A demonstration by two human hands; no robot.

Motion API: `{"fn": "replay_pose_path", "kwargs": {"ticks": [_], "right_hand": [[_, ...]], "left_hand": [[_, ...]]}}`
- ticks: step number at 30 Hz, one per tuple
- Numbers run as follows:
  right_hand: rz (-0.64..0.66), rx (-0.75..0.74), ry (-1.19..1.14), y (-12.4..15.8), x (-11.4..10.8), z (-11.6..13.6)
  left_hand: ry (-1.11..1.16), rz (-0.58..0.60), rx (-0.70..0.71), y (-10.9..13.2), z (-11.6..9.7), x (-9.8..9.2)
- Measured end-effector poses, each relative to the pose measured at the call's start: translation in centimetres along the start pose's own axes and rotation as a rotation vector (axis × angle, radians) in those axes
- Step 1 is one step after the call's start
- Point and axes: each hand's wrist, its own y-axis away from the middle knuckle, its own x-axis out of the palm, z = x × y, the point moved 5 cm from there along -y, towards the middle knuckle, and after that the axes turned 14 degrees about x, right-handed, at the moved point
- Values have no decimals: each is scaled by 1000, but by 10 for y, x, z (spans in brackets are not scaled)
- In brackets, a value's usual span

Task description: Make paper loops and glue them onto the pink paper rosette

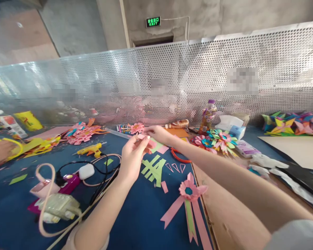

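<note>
Fingers both pinching pink paper [150, 142]: left hand [132, 154], right hand [158, 133]; green strips [153, 169] beneath, glue gun [91, 150] nr.

Free: bare blue counter [141, 218] near edge | Blocked: cables [104, 177] left, pink rosette [189, 191] right (ribbons trailing) | Behind: mesh screen [224, 69]

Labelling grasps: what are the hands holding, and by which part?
A small pink paper piece, pinched between both hands: left hand fingertips at one end, right hand at the other. Exact contact too small to tell.
</note>
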Motion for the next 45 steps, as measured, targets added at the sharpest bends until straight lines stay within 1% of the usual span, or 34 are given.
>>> {"fn": "replay_pose_path", "kwargs": {"ticks": [1,3,6,9,11,13,15,18,23,28,34,38,41,45], "right_hand": [[-32,-5,11,6,-11,-9],[-105,-15,27,28,-33,-23],[-180,-51,40,78,-54,-31],[-200,-103,49,133,-57,-28],[-197,-225,45,165,-53,-21],[-175,-277,33,188,-48,-18],[-157,-284,26,201,-45,-18],[-139,-271,12,209,-41,-20],[-147,-248,-2,212,-35,-27],[-71,-221,-10,215,-30,-35],[-19,-282,-47,220,-33,-28],[27,-274,-96,220,-31,-29],[26,-223,-133,219,-31,-31],[-54,-81,-169,217,-33,-31]], "left_hand": [[-14,46,-19,3,0,4],[-25,109,-70,10,1,12],[6,176,-207,24,6,24],[28,280,-330,40,11,38],[26,352,-381,49,14,45],[7,417,-440,57,16,50],[-26,472,-507,63,18,54],[-54,508,-564,69,18,58],[-13,479,-591,72,19,63],[-1,497,-625,75,24,64],[-15,515,-663,78,22,66],[-14,529,-672,80,20,67],[-25,537,-653,79,19,67],[-53,534,-567,78,17,67]]}}
